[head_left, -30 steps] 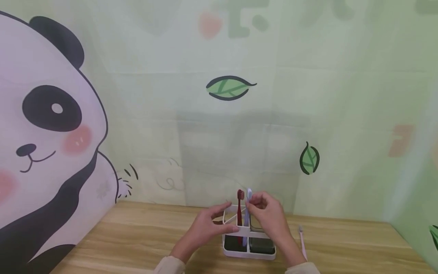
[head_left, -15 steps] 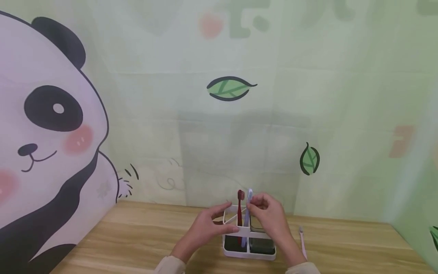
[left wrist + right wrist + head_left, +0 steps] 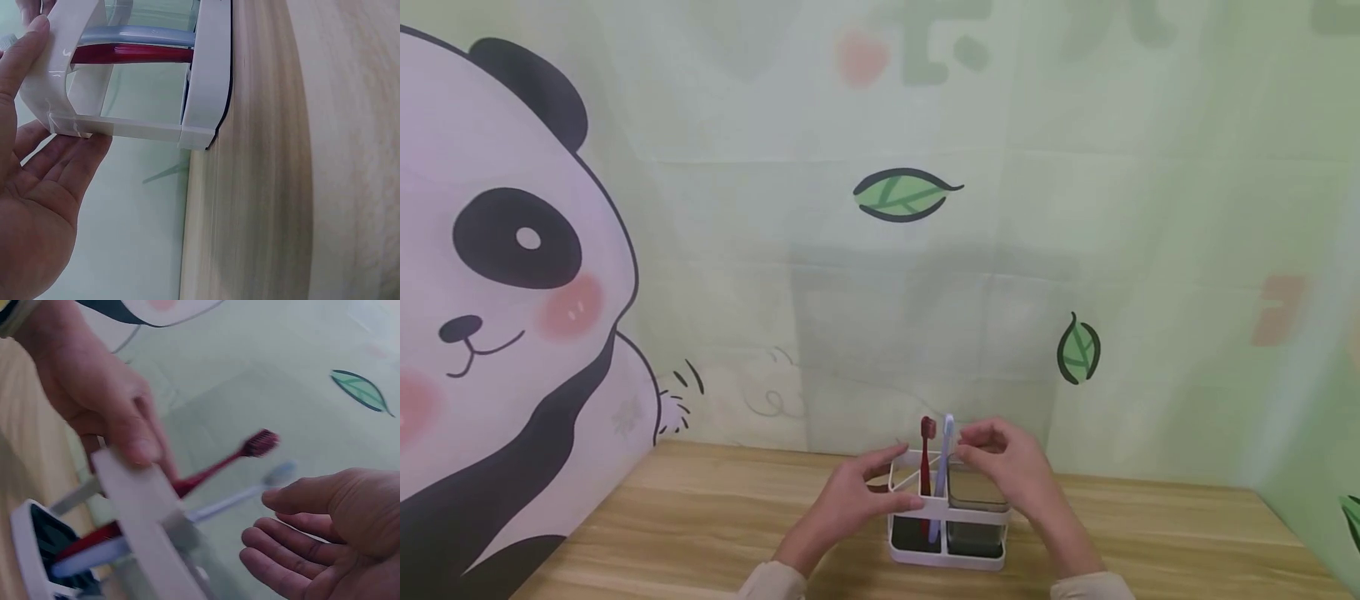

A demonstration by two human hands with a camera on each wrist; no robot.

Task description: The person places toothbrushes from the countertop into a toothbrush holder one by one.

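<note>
A white two-tier toothbrush holder [image 3: 976,516] with a dark base stands on the table. My left hand [image 3: 850,498] grips its upper frame, thumb on the near side and fingers round the left side. A red toothbrush [image 3: 924,471] and a pale blue toothbrush [image 3: 943,467] stand head up in one compartment, the blue one leaning slightly right. My right hand [image 3: 1011,467] is just right of the blue toothbrush, holding nothing. In the right wrist view the fingers of the right hand [image 3: 325,531] are loosely bent, apart from the blue handle.
A see-through cup [image 3: 977,504] sits in the holder's right compartment. The wooden table [image 3: 700,517] extends to both sides. Close behind it hangs a green backdrop [image 3: 715,208] with a panda and leaves printed on it.
My right hand has let go of the pale blue toothbrush and moved right. The forearm now covers where a pink toothbrush lay on the table. My left hand stays on the holder.
</note>
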